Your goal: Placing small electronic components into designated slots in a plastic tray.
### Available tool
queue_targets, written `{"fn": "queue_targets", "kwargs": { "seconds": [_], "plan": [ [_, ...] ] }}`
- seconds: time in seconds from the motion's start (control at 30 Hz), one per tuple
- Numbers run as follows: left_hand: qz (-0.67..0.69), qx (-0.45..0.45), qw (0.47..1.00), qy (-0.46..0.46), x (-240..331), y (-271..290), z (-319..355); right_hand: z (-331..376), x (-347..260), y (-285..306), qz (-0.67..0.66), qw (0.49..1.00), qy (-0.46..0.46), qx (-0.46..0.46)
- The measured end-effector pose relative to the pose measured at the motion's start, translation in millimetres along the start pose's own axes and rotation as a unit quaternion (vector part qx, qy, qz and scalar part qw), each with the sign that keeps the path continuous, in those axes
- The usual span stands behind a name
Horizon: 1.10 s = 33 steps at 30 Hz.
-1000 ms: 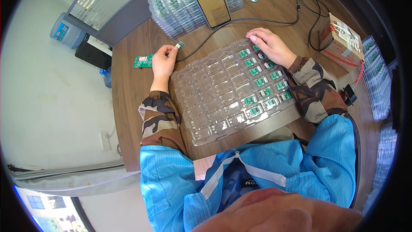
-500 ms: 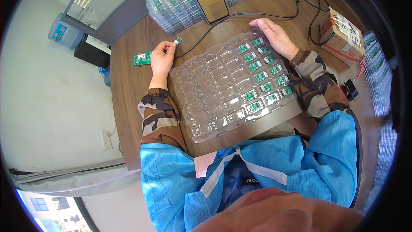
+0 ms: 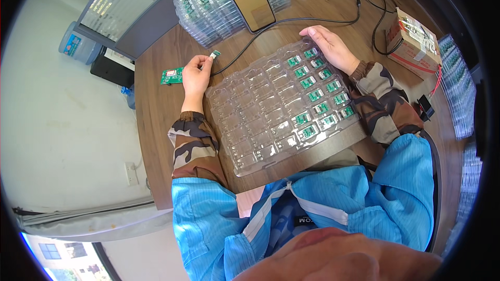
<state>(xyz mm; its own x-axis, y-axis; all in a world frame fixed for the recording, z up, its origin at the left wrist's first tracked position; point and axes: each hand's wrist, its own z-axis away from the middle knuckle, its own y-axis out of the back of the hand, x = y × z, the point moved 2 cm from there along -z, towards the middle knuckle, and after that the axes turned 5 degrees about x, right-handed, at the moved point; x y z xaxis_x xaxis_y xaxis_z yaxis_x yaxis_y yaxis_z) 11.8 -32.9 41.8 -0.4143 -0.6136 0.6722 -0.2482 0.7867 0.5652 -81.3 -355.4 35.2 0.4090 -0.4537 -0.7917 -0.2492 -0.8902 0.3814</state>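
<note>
Over the brown wooden desk [image 3: 156,117], the loosely spread right hand [image 3: 334,50] is lying along the far-right corner of the clear plastic tray [image 3: 256,120], no longer covering small green circuit boards [image 3: 314,94]. That tray is holding them across its right side; the left hand [image 3: 196,79] is pinching another green-and-white board [image 3: 215,54] beyond its far-left corner.

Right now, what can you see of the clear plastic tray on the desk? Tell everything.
The transparent tray looks like thin, shiny moulded plastic, roughly rectangular, with rows of pockets. It lies slightly turned on the wooden desk. Green circuit boards sit only in pockets toward its right side. The right hand rests at its far right corner.
</note>
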Motion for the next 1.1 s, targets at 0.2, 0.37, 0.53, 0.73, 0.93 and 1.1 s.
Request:
{"fn": "queue_targets", "kwargs": {
  "seconds": [0.2,0.37,0.53,0.73,0.93,1.1],
  "plan": [
    [0.01,-0.006,1.0,0.008,-6.3,-0.1,-0.4,0.6,-2.4,-0.5,0.009,1.0,-0.008,-0.001],
    [0.011,-0.004,1.0,0.003,-6.9,-0.3,-0.7,0.5,-1.1,-0.8,0.006,1.0,-0.002,-0.003],
    [0.01,-0.006,1.0,0.009,-4.4,0.4,-0.1,1.2,-0.2,-2.0,0.016,1.0,0.015,-0.004],
    [-0.002,-0.001,1.0,0.001,-5.4,0.4,-0.5,0.5,1.2,-2.7,0.023,1.0,0.012,-0.006],
    [-0.006,-0.006,1.0,0.002,-4.2,-0.3,-1.2,0.4,1.0,-2.3,0.023,1.0,0.016,-0.005],
    [-0.013,-0.003,1.0,0.002,-4.7,3.6,0.4,-0.2,-1.6,-4.5,0.019,1.0,0.017,-0.009]
  ]
}}
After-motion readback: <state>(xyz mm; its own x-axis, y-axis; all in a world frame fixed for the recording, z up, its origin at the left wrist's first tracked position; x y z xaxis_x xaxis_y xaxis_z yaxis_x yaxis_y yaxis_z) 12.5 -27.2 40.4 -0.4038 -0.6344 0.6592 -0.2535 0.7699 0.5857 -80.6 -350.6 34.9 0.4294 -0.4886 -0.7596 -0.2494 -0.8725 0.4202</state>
